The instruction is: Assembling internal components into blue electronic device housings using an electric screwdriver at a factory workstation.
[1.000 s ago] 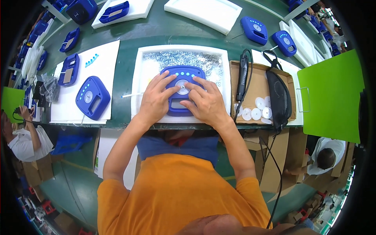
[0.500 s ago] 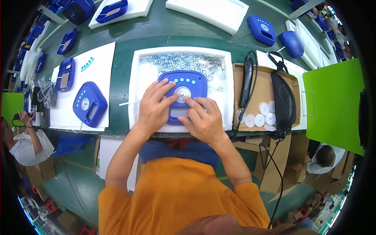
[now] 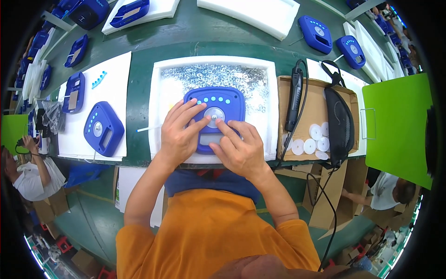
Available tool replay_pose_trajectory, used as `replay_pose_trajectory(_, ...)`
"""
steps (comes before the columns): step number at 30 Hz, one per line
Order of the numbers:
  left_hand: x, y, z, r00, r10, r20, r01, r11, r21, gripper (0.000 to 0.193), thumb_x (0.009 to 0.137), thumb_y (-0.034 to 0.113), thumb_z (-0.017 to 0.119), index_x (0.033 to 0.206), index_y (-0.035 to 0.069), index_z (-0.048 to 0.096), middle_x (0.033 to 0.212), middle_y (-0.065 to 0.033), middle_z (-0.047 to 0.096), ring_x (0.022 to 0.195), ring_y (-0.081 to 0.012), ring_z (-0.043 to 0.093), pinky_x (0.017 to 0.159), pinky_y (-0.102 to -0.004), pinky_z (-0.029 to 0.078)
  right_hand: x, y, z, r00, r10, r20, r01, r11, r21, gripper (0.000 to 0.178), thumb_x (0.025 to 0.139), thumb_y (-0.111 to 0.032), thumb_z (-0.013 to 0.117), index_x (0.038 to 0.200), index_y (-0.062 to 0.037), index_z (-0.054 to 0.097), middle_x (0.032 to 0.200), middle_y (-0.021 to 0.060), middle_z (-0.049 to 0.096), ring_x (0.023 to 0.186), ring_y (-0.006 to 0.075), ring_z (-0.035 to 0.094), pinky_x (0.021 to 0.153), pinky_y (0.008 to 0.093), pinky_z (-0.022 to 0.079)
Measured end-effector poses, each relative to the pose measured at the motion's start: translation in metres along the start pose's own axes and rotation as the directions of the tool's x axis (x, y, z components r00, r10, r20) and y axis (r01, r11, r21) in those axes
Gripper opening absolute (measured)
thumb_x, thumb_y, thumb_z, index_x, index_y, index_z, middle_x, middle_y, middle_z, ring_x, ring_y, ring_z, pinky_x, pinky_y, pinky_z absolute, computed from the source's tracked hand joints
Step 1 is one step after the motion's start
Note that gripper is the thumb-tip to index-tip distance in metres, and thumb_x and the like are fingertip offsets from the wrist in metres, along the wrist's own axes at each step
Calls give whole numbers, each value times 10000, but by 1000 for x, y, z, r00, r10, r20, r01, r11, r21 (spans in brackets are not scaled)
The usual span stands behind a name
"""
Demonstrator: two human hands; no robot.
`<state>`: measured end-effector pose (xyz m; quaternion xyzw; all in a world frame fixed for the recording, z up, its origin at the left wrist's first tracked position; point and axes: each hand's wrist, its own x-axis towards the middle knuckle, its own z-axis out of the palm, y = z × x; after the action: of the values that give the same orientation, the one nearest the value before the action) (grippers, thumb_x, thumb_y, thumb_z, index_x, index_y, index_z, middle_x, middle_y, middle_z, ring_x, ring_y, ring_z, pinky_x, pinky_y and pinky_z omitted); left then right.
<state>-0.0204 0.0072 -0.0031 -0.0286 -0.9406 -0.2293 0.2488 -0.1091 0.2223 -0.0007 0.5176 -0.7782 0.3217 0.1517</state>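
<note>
A blue plastic panel (image 3: 238,109) with a row of light-blue round buttons and a rectangular opening lies in front of me over a white foam tray (image 3: 156,104). At its middle sits a clear round dial disc (image 3: 213,112). My left hand (image 3: 180,132) rests on the panel's left side, fingers spread, its index fingertip at the disc's lower edge. From the right, my right hand (image 3: 240,148) touches the same spot with its index finger. Its thumb lies near the opening, and its other fingers are bent but apart. Neither hand shows anything gripped.
Many small shiny metal pieces (image 3: 209,74) lie in the tray. To the right, a cardboard box (image 3: 302,122) holds clear discs (image 3: 309,146), a corded black tool (image 3: 294,95) and a black pouch (image 3: 338,123). Another blue panel (image 3: 104,128) lies left on a white sheet. Co-workers sit at both sides.
Both hands stay on the panel's disc, with only slight finger shifts. At the upper right, a blue panel blurred before now shows its buttoned face. The right-hand co-worker has shifted.
</note>
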Motion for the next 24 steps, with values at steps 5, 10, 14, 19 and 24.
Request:
replay_pose_trajectory(5,-1,-1,0,1000,-10,12,10,1000,-9,405,918,-93,690,1204,115,888,1400,-128,804,1421,-387,702,1248,-586,497,-1,1,1,1000,-14,13,14,1000,-5,326,916,-261,921,839,-69,668,1353,131,822,1142,328,737,958,473,594)
replay_pose_trajectory(10,0,0,-1,1000,-18,24,19,1000,-20,426,918,-88,686,1229,119,890,1412,-142,800,1430,-405,696,1253,-594,491,-2,1,2,1000,-22,15,22,1000,0,349,924,-282,922,830,-68,662,1359,140,819,1139,334,741,954,481,594)
replay_pose_trajectory(14,0,-1,-1,1000,-15,24,16,1000,-11,430,911,-89,684,1228,118,888,1414,-145,799,1430,-407,696,1251,-593,493,-1,1,0,1000,-26,16,26,1000,2,352,924,-285,923,831,-68,662,1362,138,819,1139,332,742,954,476,592)
replay_pose_trajectory(19,0,0,-1,1000,-15,15,15,1000,-14,430,912,-94,684,1226,117,889,1408,-144,802,1428,-407,697,1252,-592,492,0,1,-2,999,-13,44,13,1000,-10,351,1011,-335,857,859,-57,706,1314,169,829,1157,331,751,1006,472,597)
replay_pose_trajectory(24,0,0,0,1000,0,-8,0,1000,2,394,925,-98,691,1194,118,883,1391,-110,809,1413,-370,711,1240,-575,512,0,-1,-1,1000,-1,24,1,1000,-12,335,991,-315,870,861,-51,709,1308,160,828,1161,332,750,985,466,599)
